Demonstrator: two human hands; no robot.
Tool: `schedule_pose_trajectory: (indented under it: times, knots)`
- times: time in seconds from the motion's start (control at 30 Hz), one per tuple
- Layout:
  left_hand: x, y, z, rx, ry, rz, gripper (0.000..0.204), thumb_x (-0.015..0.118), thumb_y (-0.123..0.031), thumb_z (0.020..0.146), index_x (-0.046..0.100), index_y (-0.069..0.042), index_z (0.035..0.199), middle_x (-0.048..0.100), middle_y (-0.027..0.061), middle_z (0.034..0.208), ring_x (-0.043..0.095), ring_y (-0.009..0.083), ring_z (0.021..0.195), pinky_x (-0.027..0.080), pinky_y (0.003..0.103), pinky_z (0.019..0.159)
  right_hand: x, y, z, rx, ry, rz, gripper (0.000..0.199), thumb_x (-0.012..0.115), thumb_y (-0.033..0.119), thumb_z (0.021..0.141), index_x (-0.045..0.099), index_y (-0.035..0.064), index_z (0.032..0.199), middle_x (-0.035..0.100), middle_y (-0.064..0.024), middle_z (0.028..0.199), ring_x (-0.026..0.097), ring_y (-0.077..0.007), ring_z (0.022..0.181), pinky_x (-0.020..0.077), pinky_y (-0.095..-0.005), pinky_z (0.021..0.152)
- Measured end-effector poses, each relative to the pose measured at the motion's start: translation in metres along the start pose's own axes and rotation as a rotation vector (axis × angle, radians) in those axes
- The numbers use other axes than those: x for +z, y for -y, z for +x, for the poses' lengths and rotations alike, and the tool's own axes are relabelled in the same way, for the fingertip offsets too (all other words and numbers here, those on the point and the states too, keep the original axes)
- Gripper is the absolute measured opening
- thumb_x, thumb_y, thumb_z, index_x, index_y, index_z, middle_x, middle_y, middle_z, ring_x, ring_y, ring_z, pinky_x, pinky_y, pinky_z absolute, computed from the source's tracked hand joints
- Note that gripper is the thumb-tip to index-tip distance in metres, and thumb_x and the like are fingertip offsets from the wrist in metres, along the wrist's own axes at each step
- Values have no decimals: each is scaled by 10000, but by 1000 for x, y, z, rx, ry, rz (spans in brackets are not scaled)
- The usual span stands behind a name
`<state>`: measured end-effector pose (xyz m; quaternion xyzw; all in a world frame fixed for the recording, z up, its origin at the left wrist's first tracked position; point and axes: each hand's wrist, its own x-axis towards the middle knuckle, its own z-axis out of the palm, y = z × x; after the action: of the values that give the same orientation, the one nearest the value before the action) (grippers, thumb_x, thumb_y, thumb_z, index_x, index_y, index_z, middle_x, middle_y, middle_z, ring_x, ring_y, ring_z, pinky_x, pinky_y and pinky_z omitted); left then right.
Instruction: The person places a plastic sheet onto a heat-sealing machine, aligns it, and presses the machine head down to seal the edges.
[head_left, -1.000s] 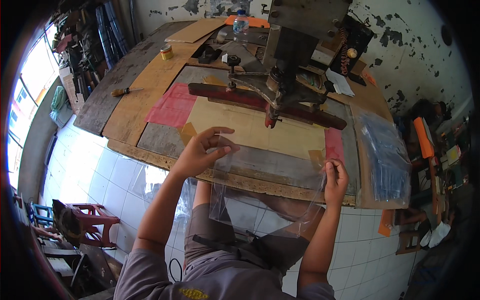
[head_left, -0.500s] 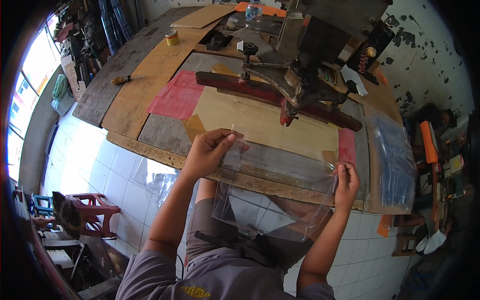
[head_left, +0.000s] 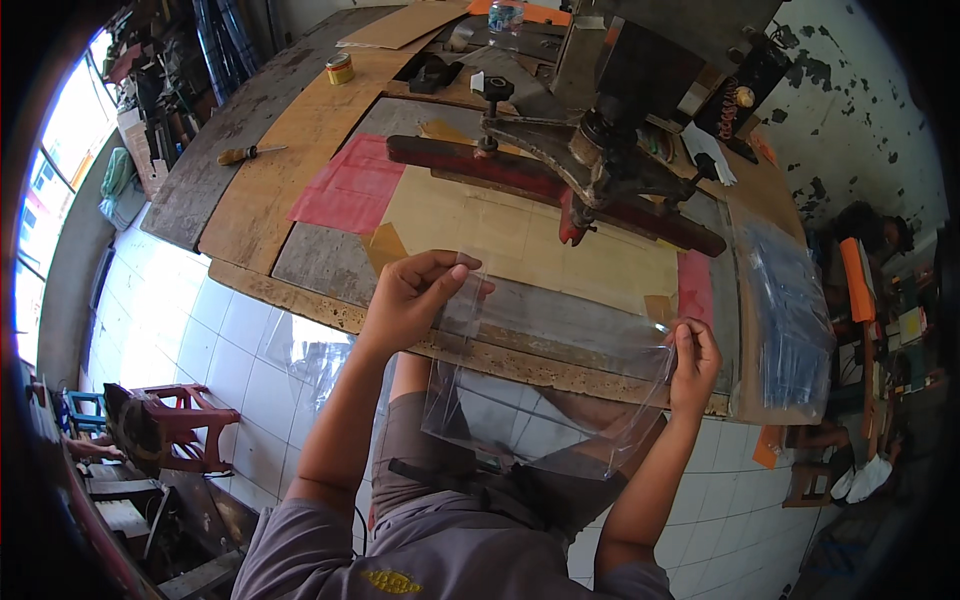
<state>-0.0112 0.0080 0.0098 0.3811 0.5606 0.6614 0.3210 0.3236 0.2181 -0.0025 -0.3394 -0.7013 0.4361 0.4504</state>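
Observation:
Between my two hands hangs a clear plastic sheet (head_left: 530,420), drooping below the table's front edge. My left hand (head_left: 420,300) pinches its upper left corner between thumb and fingers, over the table edge. At the other upper corner, my right hand (head_left: 692,362) is closed on the plastic, lower and to the right. Past the sheet lies a cream-coloured pad (head_left: 530,245), taped down on a grey plate (head_left: 330,262) with pink pieces (head_left: 345,190) at its ends. Above the pad stands a press head with a dark red bar (head_left: 470,165); whether the bar touches the pad I cannot tell.
A stack of clear plastic pieces (head_left: 790,320) lies at the table's right. On the left are a screwdriver (head_left: 250,154) and a small yellow tin (head_left: 340,68). A red stool (head_left: 195,425) stands on the tiled floor. Another person's hand (head_left: 95,447) shows at far left.
The view has shifted very slightly. Both hands keep their grip on the clear sheet, which hangs almost as before.

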Motion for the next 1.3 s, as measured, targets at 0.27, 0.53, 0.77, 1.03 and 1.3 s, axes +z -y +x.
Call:
schedule_pose_trajectory:
  times: [0.27,0.53,0.77,1.03,1.3]
  knots:
    - [-3,1,-1,29,16,-10,248,610,-137,1097,688,65,1218,783,97,1046,750,142,1003,567,274,902,1,-1,-1,-5,5,-9,195,650,164,1075,695,-26,1074,651,-25,880,602,-102,824,483,-258,794]
    - [5,2,2,44,-77,103,247,639,-167,1084,718,41,1191,765,20,945,651,38,850,500,214,765,-2,1,-2,-31,-16,-35,203,675,176,1063,704,-25,1054,668,-23,894,613,-93,825,488,-254,780]
    - [3,7,4,-7,-144,124,234,644,-135,1076,724,65,1169,783,67,952,699,75,900,541,229,813,0,0,-1,-11,-3,27,205,695,175,1051,707,-30,1046,668,-8,886,597,-69,820,473,-234,754]
    - [6,5,5,15,-144,136,222,633,-118,1080,724,68,1160,785,77,937,705,78,876,551,235,829,2,6,-2,-34,-13,-40,222,667,187,1065,700,-21,995,636,-2,823,546,-68,752,446,-239,700]
    - [5,5,4,9,-143,112,227,636,-121,1080,715,69,1174,790,86,953,705,77,880,550,233,830,0,2,-2,-89,-14,-167,221,639,178,1069,685,-11,964,621,-5,793,525,-78,724,433,-254,669]
